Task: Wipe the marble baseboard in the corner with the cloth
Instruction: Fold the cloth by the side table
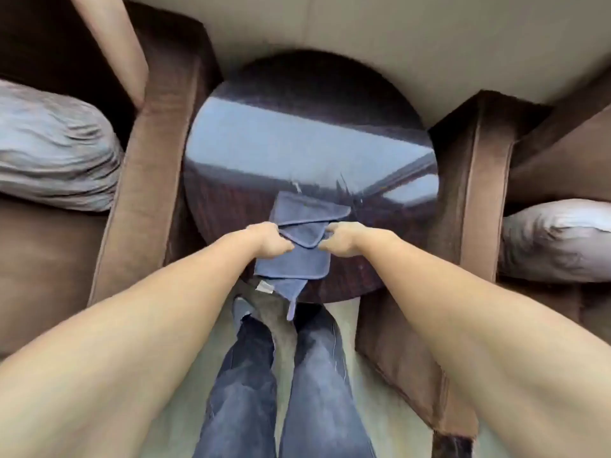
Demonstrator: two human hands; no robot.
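A blue cloth [297,256], folded over itself, lies on the near edge of a round dark glossy table [310,133], one corner hanging off the rim. My left hand [269,241] pinches the cloth's left side. My right hand [342,238] pinches its right side at a folded flap. No marble baseboard shows in the view; the corner behind the table is hidden.
Brown armchairs flank the table: one on the left [155,153] with a grey cushion [56,150], one on the right [476,193] with a grey cushion [555,239]. A beige wall [396,38] stands behind. My jeans-clad legs [284,385] stand on pale floor between the chairs.
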